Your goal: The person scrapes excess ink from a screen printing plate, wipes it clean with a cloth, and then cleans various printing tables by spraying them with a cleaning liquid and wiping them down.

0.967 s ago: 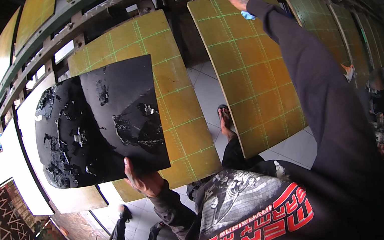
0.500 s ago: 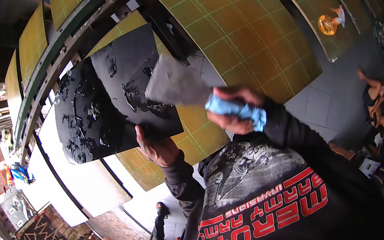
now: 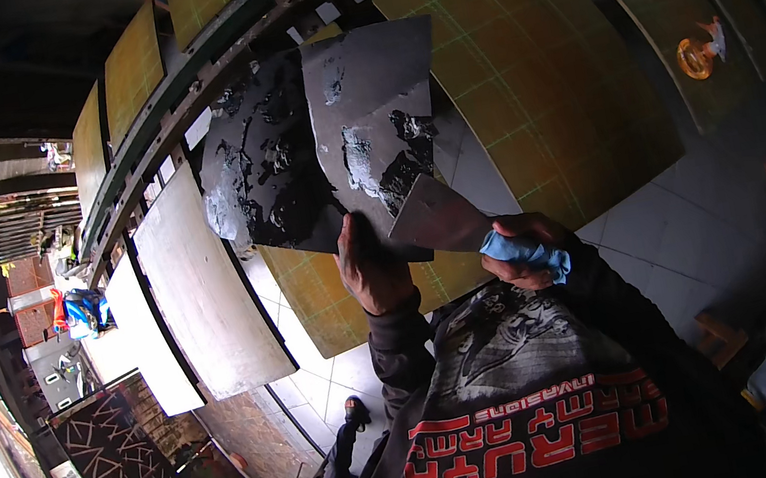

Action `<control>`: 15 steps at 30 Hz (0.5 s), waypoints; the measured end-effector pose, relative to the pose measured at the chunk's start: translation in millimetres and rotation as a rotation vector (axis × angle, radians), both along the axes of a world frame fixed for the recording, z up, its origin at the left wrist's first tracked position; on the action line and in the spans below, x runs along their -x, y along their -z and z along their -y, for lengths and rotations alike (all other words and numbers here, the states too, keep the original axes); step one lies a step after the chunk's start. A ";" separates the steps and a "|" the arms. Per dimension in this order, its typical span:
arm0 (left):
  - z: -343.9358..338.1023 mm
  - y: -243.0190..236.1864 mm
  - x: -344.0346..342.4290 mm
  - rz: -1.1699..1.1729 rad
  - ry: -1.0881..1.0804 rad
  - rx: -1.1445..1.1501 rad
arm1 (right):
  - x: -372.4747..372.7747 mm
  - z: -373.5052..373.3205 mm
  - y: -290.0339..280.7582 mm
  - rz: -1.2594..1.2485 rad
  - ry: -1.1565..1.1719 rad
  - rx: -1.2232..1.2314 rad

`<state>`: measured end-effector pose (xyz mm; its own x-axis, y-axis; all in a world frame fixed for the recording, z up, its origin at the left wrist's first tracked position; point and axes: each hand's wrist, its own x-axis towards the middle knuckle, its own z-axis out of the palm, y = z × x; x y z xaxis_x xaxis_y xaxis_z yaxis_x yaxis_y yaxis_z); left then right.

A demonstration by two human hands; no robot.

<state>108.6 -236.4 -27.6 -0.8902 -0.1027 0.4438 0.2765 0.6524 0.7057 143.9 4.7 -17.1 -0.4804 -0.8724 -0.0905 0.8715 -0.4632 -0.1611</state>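
Note:
My left hand [image 3: 372, 266] grips the near edge of a dark sheet [image 3: 325, 76], thumb on top and fingers hidden underneath. Thick, glossy black paste is smeared in lumps over the sheet's left half and near its right side. In my right hand [image 3: 535, 249] is a wide-bladed scraper [image 3: 440, 216], its handle wrapped in light blue material. The blade overlaps the sheet's near right corner, close to a lump of paste; whether it touches cannot be told. Below the sheet lies a yellow-brown board [image 3: 312, 296] with green grid lines, partly covered.
A large gridded board [image 3: 539, 81] lies to the right. Farther right, an orange round object [image 3: 695, 57] rests on another board [image 3: 634, 15]. Pale boards [image 3: 209, 288] stand in a row at left, beside a long metal rail [image 3: 123, 166]. Another person's leg [image 3: 345, 463] shows at the lower left.
The scraper has come down and nearer to me, from above the sheet's right side to its near corner. My view has shifted, so the sheet and boards appear farther right.

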 end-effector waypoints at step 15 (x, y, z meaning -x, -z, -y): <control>-11.4 -25.6 14.5 -0.105 -0.015 -0.001 | -24.9 -41.0 4.5 0.061 0.027 0.135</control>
